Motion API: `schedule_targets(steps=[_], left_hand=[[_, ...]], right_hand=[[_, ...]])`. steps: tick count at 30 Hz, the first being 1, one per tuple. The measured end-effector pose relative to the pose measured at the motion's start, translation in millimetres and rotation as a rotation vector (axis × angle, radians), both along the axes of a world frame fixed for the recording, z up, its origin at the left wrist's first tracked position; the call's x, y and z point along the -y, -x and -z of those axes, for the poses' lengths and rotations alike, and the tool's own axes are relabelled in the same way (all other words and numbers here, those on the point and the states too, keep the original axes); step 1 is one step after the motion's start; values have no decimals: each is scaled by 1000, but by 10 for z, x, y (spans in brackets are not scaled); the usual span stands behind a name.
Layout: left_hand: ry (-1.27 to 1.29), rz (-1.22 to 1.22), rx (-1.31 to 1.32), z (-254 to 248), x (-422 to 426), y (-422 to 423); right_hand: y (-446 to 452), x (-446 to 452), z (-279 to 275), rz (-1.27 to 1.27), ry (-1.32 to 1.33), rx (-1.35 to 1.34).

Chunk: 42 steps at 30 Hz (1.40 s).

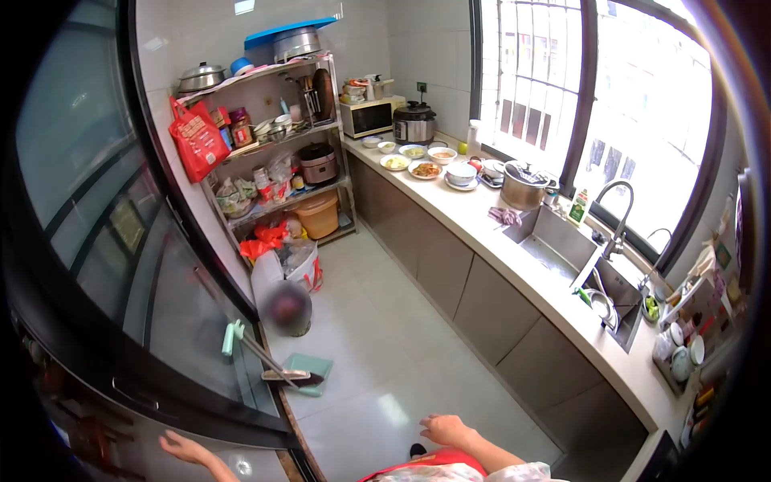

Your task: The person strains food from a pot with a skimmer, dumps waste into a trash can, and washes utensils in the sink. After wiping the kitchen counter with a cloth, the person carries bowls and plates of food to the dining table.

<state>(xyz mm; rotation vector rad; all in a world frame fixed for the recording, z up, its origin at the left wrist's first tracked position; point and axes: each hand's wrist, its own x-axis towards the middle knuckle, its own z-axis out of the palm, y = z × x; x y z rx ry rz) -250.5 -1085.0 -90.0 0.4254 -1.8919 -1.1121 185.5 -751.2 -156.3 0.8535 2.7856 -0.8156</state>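
My left hand [185, 447] reaches out low at the left, near the dark frame of the glass sliding door [173, 345], with its fingers stretched and nothing in them. In front of my body, over the pale floor, my right hand [446, 430] is also empty, its fingers loosely apart. Ahead of the left hand, a broom [287, 375] and a light green dustpan [323, 371] rest on the floor beside the door track. Neither hand touches them.
A long counter [482, 218] runs along the right, bearing several dishes of food, a large pot [524, 189] and a sink [554, 245]. A loaded metal shelf [277, 210] stands at the back left, with bags [297, 261] below. Tiled floor [385, 321] lies between.
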Motion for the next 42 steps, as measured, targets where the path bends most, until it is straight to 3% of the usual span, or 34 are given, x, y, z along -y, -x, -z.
schedule_targets(steps=[1, 4, 5, 7, 8, 9, 13, 15, 16, 18, 20, 24, 27, 30, 32, 33, 34, 36, 37, 39, 40, 42], left_hand=[[51, 46, 1, 417, -86, -79], [-127, 266, 226, 1277, -925, -517], [-71, 306, 340, 1351, -1300, -650], [-420, 535, 241, 1316, -2141, -734], [-474, 583, 261, 1009, -2596, -806], [-703, 659, 358, 796, -2994, -718], [-903, 996, 406, -222, -4551, -356], [-1169, 1087, 404, -385, -5331, 129], [-1404, 1070, 435, -544, -5674, 266], [-1590, 1036, 494, -778, -6353, 604], [-1646, 1103, 591, -1334, -6734, 485], [-1672, 986, 437, -1377, -7887, 1313], [-1652, 1006, 439, -1537, -8570, 1681], [-1574, 1036, 311, -1785, -9103, 1898], [-1520, 1075, 204, -1937, -9408, 2080], [-1538, 994, 160, -2048, -9583, 2104], [-1520, 1010, 145, -2230, -9688, 2099], [-1252, 1181, -68, -2437, -9901, 2148], [-1104, 1133, -238, -2621, -9962, 1944], [-965, 1269, -547, -2634, -10037, 1640], [-967, 1246, -525, -2555, -10077, 1498], [-1011, 1271, -467, -2026, -10249, 1462]], right_hand=[[-16, -193, -28, 21, 2, 15], [37, -760, -150, 35, 7, -2], [112, -926, -187, 25, 13, -29], [354, -1221, -299, 16, 88, -56], [524, -1345, -381, -8, 143, -68], [711, -1437, -439, -31, 196, -79], [1563, -1647, -520, -280, 531, -422], [1976, -1778, -665, -390, 820, -671], [2149, -1889, -805, -333, 958, -652], [2459, -2242, -868, -152, 1207, -764], [2768, -2732, -729, -111, 1216, -795], [3174, -3442, -1000, -120, 1136, -1051], [3288, -3734, -1076, -104, 1116, -973], [3401, -3997, -1297, -129, 1257, -826], [3546, -4121, -1139, -253, 1295, -634], [3684, -4119, -1139, -268, 1268, -909], [3742, -4250, -1162, -431, 1340, -828], [3819, -4613, -1233, -761, 1465, -650], [3798, -4814, -1395, -760, 1493, -650], [3785, -5367, -1472, -746, 1119, -725], [3765, -5662, -1499, -730, 926, -756], [3648, -6305, -1290, -453, 863, -732]])
